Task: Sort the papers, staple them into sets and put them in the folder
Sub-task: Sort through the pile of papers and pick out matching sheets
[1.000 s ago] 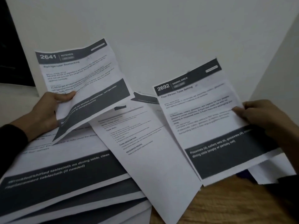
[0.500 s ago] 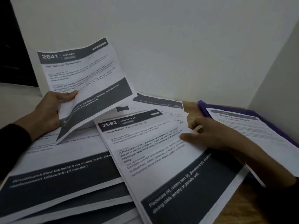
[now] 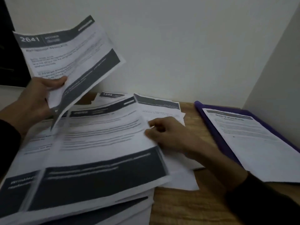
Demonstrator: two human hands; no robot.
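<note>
bench: wood, set in a white-walled corner
papers: loose pile on bench
folder: purple, open, right
left grip: holds my 2641 sheet raised
right grip: fingers curled at top sheet's edge; pinch unclear

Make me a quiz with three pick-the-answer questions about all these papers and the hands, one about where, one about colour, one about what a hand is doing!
1. Where is the folder?
A. To the right of the paper pile
B. Under the pile
C. In the left hand

2. What colour is the folder?
A. Red
B. Purple
C. Yellow

3. What is the left hand doing?
A. Lying flat on the table
B. Holding a stapler
C. Gripping the sheet numbered 2641 up in the air

Answers:
1 A: it lies on the wooden table, right of the pile, with one sheet on it.
2 B: its visible edge is purple.
3 C: the thumb pinches that sheet, raised above the pile.
</note>
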